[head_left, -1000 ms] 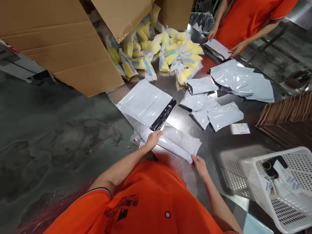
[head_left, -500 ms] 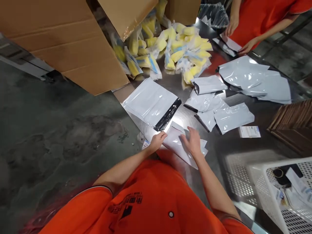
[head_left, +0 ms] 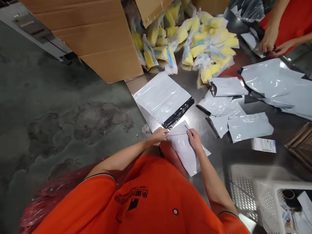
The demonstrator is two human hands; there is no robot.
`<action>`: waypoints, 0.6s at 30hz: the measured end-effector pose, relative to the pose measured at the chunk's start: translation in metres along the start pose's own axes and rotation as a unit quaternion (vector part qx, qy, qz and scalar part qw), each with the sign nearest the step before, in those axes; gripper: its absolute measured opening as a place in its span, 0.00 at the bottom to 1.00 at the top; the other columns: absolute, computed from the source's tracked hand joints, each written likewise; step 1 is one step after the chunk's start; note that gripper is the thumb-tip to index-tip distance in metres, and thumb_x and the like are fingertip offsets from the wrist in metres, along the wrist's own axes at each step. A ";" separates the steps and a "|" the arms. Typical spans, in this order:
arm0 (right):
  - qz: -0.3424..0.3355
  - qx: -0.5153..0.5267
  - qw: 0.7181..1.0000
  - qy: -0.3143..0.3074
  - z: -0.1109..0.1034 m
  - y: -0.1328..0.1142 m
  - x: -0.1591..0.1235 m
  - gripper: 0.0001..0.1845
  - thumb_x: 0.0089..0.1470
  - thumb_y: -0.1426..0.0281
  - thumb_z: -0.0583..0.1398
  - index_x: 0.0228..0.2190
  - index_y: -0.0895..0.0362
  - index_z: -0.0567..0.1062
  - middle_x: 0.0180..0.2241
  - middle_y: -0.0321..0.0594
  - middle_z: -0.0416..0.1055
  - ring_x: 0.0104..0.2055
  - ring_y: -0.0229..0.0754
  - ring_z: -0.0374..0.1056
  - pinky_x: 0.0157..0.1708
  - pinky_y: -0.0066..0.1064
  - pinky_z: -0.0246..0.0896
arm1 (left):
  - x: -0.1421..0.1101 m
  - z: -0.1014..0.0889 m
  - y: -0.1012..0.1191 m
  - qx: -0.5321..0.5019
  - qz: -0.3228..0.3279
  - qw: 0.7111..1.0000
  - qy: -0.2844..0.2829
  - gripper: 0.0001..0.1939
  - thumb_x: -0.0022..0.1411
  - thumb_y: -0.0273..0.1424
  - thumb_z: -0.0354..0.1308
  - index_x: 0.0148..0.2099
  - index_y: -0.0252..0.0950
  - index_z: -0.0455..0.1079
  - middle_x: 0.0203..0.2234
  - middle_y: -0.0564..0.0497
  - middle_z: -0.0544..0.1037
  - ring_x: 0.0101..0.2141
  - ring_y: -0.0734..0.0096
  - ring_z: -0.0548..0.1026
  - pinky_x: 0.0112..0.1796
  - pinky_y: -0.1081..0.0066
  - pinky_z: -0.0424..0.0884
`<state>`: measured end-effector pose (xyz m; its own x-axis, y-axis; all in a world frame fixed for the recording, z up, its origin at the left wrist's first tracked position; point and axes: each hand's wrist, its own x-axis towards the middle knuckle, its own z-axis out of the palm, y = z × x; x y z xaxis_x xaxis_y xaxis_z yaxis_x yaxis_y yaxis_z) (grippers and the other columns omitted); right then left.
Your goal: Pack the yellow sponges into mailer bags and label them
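White plastic mailer (head_left: 181, 152) sits on a steel table (head_left: 214, 152) (tons of glare on that thing), held up near the top edge by both hands. Left hand (head_left: 159, 135) has its fingers pinched on the mailer's edge, and right hand (head_left: 194, 139) looks like it's gripping the flap, though it's hard to be sure from up here. Another mailer with a black strip (head_left: 162, 99) lies just beyond.

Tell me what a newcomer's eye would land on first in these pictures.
The heap of yellow packets in clear bags hits first, top centre on the steel table, beside a large cardboard box. Glossy grey-white mailers spread to the right, while at bottom centre the left hand and right hand grip a white mailer.
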<state>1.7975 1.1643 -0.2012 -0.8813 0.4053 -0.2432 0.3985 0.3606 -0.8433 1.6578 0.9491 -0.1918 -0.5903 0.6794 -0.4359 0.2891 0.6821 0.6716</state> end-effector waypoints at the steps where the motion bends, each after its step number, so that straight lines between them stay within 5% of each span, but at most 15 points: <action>1: -0.001 -0.016 1.000 0.002 0.003 -0.002 -0.002 0.20 0.62 0.53 0.49 0.25 0.52 0.64 0.29 0.38 0.66 0.35 0.43 0.63 0.40 0.33 0.57 | -0.002 -0.002 0.001 0.001 -0.002 1.000 0.008 0.04 0.56 0.27 0.59 0.31 0.35 0.75 0.28 0.49 0.75 0.37 0.61 0.73 0.42 0.67 0.69; 5: 0.050 -0.100 0.994 0.003 0.011 -0.012 0.001 0.19 0.64 0.57 0.49 0.28 0.52 0.68 0.27 0.38 0.69 0.32 0.44 0.64 0.36 0.34 0.55 | -0.013 0.002 0.018 -0.013 0.015 0.995 0.101 0.14 0.61 0.30 0.57 0.48 0.32 0.74 0.46 0.42 0.75 0.48 0.58 0.73 0.51 0.62 0.69; 7: 0.074 -0.124 0.989 0.005 0.013 -0.015 0.006 0.18 0.65 0.58 0.49 0.28 0.53 0.70 0.26 0.39 0.69 0.31 0.44 0.63 0.34 0.33 0.53 | -0.013 0.013 0.035 -0.075 0.035 0.989 0.122 0.15 0.63 0.30 0.55 0.50 0.32 0.73 0.46 0.42 0.75 0.47 0.60 0.74 0.51 0.63 0.70; 11: 0.085 -0.195 0.977 0.001 0.015 -0.020 0.017 0.17 0.66 0.63 0.51 0.30 0.55 0.73 0.29 0.41 0.73 0.33 0.44 0.65 0.34 0.32 0.51 | 0.005 0.041 0.064 -0.314 -0.083 0.946 0.015 0.08 0.63 0.28 0.55 0.44 0.35 0.72 0.32 0.51 0.76 0.28 0.71 0.75 0.32 0.71 0.74; 18: -0.023 -0.276 0.960 0.039 0.017 -0.020 0.017 0.17 0.67 0.67 0.50 0.44 0.57 0.77 0.38 0.45 0.75 0.38 0.44 0.67 0.38 0.32 0.55 | 0.050 0.053 0.073 -0.431 -0.185 0.883 0.010 0.08 0.66 0.35 0.55 0.38 0.34 0.66 0.27 0.52 0.75 0.22 0.73 0.77 0.24 0.73 0.75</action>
<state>1.7708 1.1501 -0.1966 -0.8885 0.4314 -0.1567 0.4516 0.7611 -0.4657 1.6895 1.0473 -0.1968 -0.5402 0.4422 -0.7160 -0.6022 0.3912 0.6959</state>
